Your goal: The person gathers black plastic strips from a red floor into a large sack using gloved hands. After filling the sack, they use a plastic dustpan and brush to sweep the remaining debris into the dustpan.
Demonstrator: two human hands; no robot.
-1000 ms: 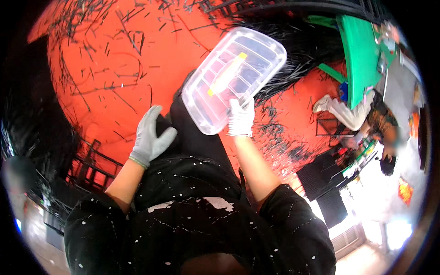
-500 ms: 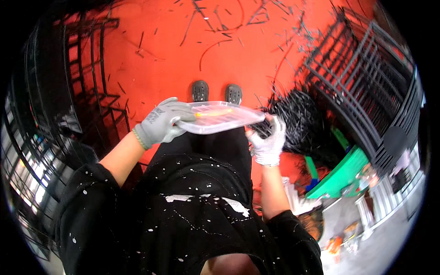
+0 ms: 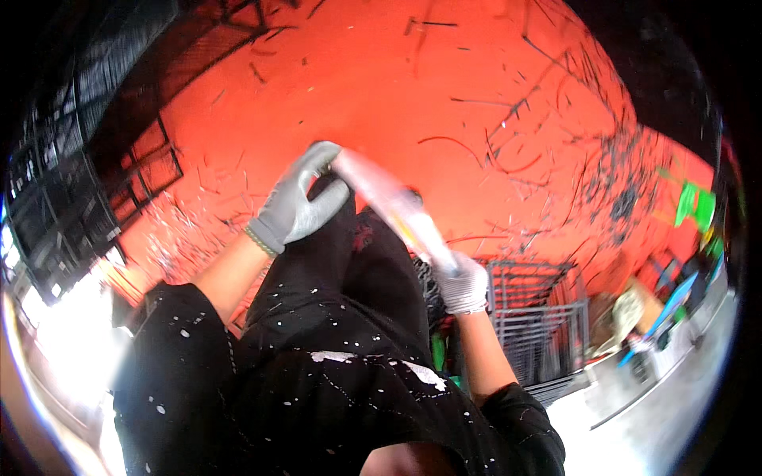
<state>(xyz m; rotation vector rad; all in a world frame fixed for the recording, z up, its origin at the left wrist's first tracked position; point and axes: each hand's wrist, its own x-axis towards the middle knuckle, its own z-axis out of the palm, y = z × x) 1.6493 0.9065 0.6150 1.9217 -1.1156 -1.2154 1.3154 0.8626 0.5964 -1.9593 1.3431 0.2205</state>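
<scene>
A translucent plastic lid or shallow tray (image 3: 389,198), with a small orange-yellow patch on it, is held in front of my thighs. It stands tilted, seen nearly edge-on and smeared by motion. My left hand (image 3: 300,200), in a grey coated work glove, has its fingertips at the upper-left end, with the thumb below. My right hand (image 3: 462,285), in a whitish knit glove, grips the lower-right end with bent fingers. Which exact edges the fingertips press is blurred.
Black strips and scraps lie scattered over the red floor (image 3: 381,95). Black metal racks (image 3: 59,198) stand at the left. A stack of dark wire frames (image 3: 536,317) is close beside my right forearm. A green piece (image 3: 695,205) and mixed clutter lie at the far right.
The lid has swung from nearly level to a steep slant, its right end lower. My right hand has moved down with it. The surroundings have shifted as my body turned.
</scene>
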